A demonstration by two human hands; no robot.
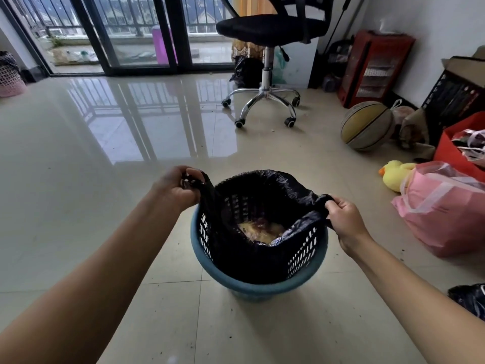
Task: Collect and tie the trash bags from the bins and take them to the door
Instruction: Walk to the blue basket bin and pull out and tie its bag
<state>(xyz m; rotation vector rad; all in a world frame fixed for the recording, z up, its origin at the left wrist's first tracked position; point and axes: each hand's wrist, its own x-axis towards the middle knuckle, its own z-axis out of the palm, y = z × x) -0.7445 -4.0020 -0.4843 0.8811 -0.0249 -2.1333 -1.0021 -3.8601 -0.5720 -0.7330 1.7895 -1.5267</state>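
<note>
A blue plastic bin (252,286) with a perforated wall stands on the tiled floor right below me. A black trash bag (265,187) lines it, with yellowish rubbish at the bottom. My left hand (178,186) grips the bag's left handle, pulled up and out past the rim. My right hand (346,219) grips the right handle, stretched out over the rim on that side. The bag's mouth is held wide between both hands and its body sits inside the bin.
A black office chair (267,32) stands ahead near sliding glass doors (136,35). A pink bin (10,77) sits far left. Right side: basketball (367,126), yellow duck toy (395,174), pink bag (446,208), red bag (456,151), heater (372,67), another black bag (469,298).
</note>
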